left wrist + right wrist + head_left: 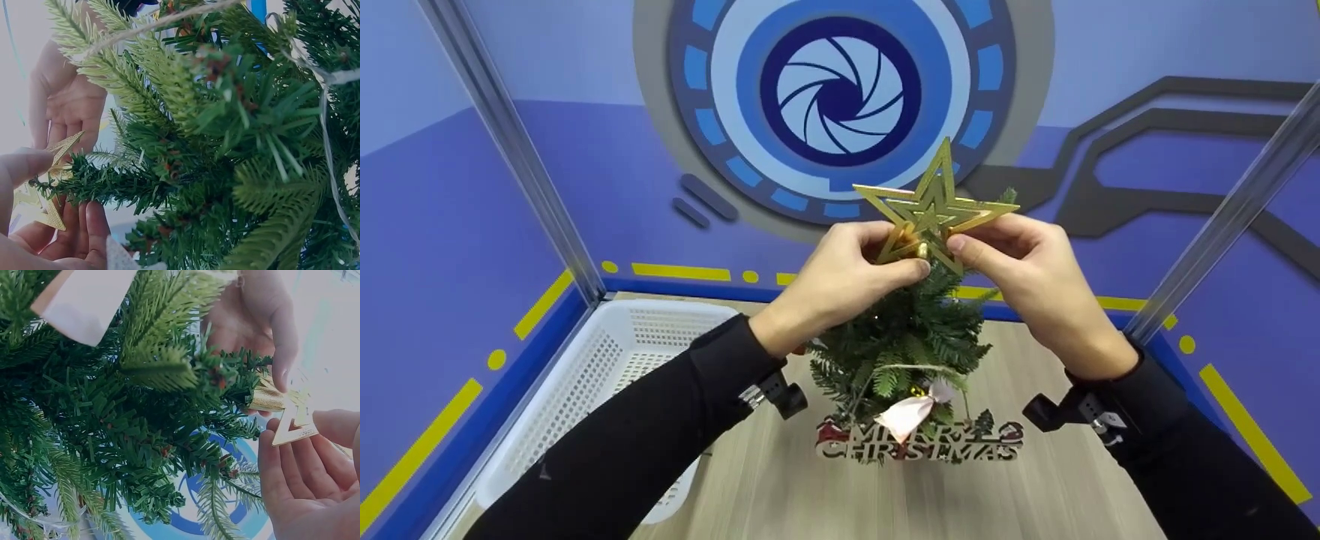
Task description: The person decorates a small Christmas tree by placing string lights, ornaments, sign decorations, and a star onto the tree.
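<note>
A gold star tree topper [934, 206] stands at the tip of a small green Christmas tree [915, 337]. From the left side my left hand [851, 266] pinches the star's lower left part between thumb and fingers. On the other side my right hand [1024, 274] pinches its lower right part, thumb in front and fingers behind. In the right wrist view, a gold piece below the star [292, 430] meets the tree's top twig. Branches and fingers partly hide that join. The left wrist view shows the star [53, 216] beside the same twig, between both hands.
A pink-white bow [907, 415] hangs low on the tree's front, near a pale cord. At the base stands a "Merry Christmas" sign [919, 442]. A white perforated basket [611, 319] sits at left on the wooden table [780, 495], beside the blue walls.
</note>
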Tool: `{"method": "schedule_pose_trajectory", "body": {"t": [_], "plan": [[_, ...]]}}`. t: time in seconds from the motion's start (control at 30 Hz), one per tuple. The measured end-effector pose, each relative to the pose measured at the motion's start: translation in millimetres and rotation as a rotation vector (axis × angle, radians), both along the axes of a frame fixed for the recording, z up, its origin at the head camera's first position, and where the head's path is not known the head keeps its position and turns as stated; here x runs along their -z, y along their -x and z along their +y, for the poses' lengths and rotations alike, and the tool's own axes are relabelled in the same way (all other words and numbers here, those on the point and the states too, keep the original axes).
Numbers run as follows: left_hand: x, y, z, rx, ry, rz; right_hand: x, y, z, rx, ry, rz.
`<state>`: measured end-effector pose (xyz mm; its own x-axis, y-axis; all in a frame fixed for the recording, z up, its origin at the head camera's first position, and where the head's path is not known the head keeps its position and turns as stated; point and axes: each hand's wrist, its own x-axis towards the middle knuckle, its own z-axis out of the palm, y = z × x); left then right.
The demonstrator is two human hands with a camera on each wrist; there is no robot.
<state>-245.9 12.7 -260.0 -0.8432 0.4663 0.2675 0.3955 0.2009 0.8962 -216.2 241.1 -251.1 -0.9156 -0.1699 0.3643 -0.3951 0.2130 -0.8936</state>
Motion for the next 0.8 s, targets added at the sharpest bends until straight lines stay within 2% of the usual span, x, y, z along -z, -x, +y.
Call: {"method": "schedule_pose_trajectory", "body": {"t": [0.23,0.4,0.5,0.6,0.67,0.8], "plan": [[-5.1,-1.6,-6,-0.004,0.005,0.007,-2.3,-2.1,3,0.008,0.004,-0.025],[-19.0,-15.2,-17,-0.018,0.026,-0.004,-2.3,-6.5,9,-0.055,0.062,-0.025],[-22.9,-22.5,-25,-0.045,0.047,0.029,-1.2,-12.1,15,-0.056,0.081,-0.012],[-22.8,-26.2,-33,-0.116,0.039,0.114,-0.9,-19.0,23,-0.006,0.083,0.021],[-18.4,-22.7,-38,-0.187,0.007,0.21,-0.7,-23.0,29,0.048,0.085,0.063],[-8.3,-12.1,-53,-0.334,-0.032,0.41,1.8,-25.5,44,0.105,0.148,0.152]]}}
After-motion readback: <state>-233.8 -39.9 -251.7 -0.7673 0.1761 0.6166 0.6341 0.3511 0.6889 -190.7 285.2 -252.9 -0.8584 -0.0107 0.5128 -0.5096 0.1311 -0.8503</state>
